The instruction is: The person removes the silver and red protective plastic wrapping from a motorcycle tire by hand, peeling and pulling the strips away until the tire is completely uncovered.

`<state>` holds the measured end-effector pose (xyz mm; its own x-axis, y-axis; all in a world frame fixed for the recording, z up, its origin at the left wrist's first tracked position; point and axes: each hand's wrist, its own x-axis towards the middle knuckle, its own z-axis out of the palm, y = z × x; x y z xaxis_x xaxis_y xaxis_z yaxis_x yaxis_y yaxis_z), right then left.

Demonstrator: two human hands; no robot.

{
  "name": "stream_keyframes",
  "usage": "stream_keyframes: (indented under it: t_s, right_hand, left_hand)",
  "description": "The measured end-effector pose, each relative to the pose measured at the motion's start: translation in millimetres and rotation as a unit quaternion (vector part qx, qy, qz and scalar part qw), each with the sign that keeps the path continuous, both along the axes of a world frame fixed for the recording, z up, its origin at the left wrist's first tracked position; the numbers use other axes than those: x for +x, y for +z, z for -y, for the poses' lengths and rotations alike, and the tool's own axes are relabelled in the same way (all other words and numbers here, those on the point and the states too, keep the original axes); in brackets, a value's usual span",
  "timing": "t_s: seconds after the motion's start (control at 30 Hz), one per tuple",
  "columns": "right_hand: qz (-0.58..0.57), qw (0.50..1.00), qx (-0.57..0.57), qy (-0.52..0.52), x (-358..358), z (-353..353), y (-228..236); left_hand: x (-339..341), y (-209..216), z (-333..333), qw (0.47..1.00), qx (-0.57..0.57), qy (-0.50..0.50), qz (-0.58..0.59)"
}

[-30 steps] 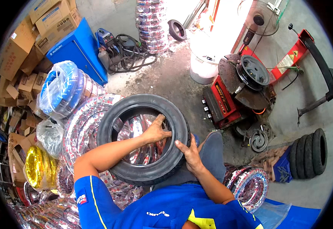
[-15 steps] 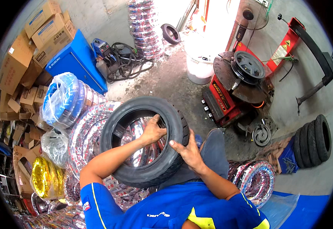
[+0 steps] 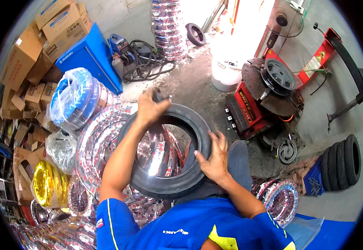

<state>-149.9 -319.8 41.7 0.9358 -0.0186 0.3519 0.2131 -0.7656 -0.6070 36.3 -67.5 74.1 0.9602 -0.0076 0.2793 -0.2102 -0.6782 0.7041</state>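
Observation:
A black scooter-sized tire (image 3: 169, 187) stands tilted in front of me, its open middle showing foil-wrapped tires behind. My right hand (image 3: 215, 160) grips the tire's right side, thumb on the bead edge and fingers spread over the outer wall. Above the tire's far left edge is my left hand (image 3: 151, 109), smeared by motion, its fingers curled round a small dark thing (image 3: 159, 96) with a shiny tip. What that thing is cannot be made out. Foil-wrapped tires (image 3: 100, 137) lie just left of and beneath the tire.
A red tire-changing machine (image 3: 248, 112) carrying a wheel rim (image 3: 279, 75) stands ahead right, beside a white bucket (image 3: 225, 77). At left are a blue cabinet (image 3: 87, 58), cardboard boxes (image 3: 23, 58) and a blue-wrapped tire stack (image 3: 71, 98). Black tires (image 3: 352, 158) lean at far right.
My left hand has come out of the tire's middle and moved up past its far edge, with a small dark thing in it. The tire has shifted slightly right and turned a little.

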Motion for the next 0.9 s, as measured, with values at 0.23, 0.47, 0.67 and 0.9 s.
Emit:
stream_keyframes:
  t_s: [0.23,0.47,0.67,0.9]
  right_hand:
    - [-0.143,0.946,-0.011,0.29,83,-102,-34]
    - [-0.219,0.952,-0.03,0.211,121,-199,-59]
    - [-0.135,0.958,0.176,0.18,141,-234,-124]
    - [0.029,0.941,-0.312,0.13,175,-232,-182]
  left_hand:
    - [28,-12,-30,0.993,0.099,0.065,0.023]
    - [29,-7,-39,0.989,0.102,0.076,-0.07]
    - [38,-20,-30,0.991,0.126,0.022,-0.033]
    - [35,-11,9,0.994,0.106,-0.022,0.029]
